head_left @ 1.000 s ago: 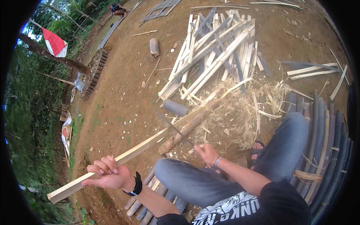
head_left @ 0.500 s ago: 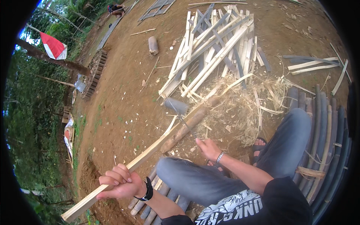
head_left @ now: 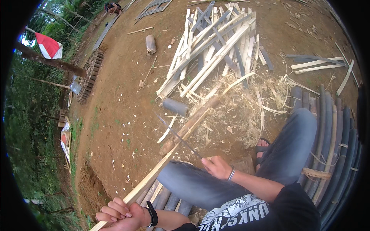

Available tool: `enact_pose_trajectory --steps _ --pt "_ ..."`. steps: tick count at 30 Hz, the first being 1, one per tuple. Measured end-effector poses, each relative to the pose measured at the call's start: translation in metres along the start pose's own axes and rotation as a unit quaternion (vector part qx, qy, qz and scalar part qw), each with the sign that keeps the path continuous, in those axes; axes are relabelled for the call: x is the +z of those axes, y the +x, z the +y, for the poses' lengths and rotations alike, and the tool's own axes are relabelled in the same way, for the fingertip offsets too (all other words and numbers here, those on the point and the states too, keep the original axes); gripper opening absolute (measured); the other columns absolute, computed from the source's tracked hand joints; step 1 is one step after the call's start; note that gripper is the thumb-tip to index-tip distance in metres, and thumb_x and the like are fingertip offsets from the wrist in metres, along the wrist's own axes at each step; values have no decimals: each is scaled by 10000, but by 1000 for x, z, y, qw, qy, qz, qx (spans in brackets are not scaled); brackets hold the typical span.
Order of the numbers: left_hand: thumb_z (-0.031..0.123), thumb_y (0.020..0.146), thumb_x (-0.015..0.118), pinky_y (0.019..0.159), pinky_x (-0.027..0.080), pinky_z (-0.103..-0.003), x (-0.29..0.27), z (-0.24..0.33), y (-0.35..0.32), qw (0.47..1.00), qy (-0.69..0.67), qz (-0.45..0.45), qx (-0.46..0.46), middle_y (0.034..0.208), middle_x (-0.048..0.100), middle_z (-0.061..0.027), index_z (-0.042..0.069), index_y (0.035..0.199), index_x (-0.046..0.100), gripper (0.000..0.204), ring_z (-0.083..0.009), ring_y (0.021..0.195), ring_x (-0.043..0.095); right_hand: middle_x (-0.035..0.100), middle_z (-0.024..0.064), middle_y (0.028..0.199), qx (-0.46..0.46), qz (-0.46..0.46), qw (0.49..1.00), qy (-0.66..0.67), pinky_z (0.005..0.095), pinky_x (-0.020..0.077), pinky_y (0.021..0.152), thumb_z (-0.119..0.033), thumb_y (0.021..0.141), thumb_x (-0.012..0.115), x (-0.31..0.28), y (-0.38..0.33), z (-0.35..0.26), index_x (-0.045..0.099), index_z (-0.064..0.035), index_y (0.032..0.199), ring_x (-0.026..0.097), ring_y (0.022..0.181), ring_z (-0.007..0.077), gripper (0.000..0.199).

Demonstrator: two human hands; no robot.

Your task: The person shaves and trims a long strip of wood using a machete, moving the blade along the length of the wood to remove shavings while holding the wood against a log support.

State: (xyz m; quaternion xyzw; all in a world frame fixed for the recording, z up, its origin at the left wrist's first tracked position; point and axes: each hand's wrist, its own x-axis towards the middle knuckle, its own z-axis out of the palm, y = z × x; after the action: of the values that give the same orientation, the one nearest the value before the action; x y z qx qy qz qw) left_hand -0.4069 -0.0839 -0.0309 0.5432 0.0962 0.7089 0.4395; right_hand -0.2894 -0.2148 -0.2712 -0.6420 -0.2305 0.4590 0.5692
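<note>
Bare brown ground [head_left: 115, 127] fills most of my remote view, with the brown log [head_left: 192, 121] lying near its middle. Beyond the log I see a broad pile of pale and grey strips [head_left: 210, 50], and well to the log's right, a row of bamboo poles [head_left: 329, 115]. Pale shavings [head_left: 250, 104] lie heaped just right of the log. The long pale strip [head_left: 152, 175] slants from the near side up along the log's right flank; I can't tell whether the two touch. A narrow blade [head_left: 189, 146] crosses the strip beside the log's near half, its tip out to the log's left. A grey tube [head_left: 175, 106] lies just left of the log's far half. The left hand [head_left: 121, 216] is on my side of the log, its fingers curled around the strip. The right hand [head_left: 216, 167], right of the log's near end, has its fingers closed together at the blade's near end; the grip is mostly hidden from me. Smallest, a thin bracelet [head_left: 231, 173] circles the right wrist, farther right of the log.
</note>
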Motion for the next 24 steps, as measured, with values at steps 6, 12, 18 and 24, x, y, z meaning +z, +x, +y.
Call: enact_pose_trajectory --steps 6,12,18,24 --pt "596 947 228 331 191 -197 -1 -45 -15 998 -18 -24 -53 465 238 21 137 628 295 563 -74 336 230 497 146 461 31 29 999 -24 421 408 518 -539 914 411 -5 14 37 564 28 579 526 468 270 676" --pt "617 938 225 330 185 -195 22 -73 -11 994 -66 32 -79 459 224 25 132 612 289 588 -74 343 209 458 104 421 3 66 998 1 403 385 476 -592 904 390 -21 16 14 515 15 523 505 437 207 727" --pt "626 933 231 355 180 -195 38 -108 -26 993 -61 -7 -104 475 231 23 133 594 286 601 -72 364 221 413 15 408 35 122 991 41 326 377 388 -621 915 335 -44 27 35 426 -79 460 444 357 148 714" --pt "628 934 188 355 187 -188 33 -111 -24 990 -69 -27 -119 450 211 28 145 600 261 592 -73 344 207 403 -8 422 15 111 994 -20 308 347 360 -704 877 303 -55 43 77 421 -106 460 412 360 133 738"
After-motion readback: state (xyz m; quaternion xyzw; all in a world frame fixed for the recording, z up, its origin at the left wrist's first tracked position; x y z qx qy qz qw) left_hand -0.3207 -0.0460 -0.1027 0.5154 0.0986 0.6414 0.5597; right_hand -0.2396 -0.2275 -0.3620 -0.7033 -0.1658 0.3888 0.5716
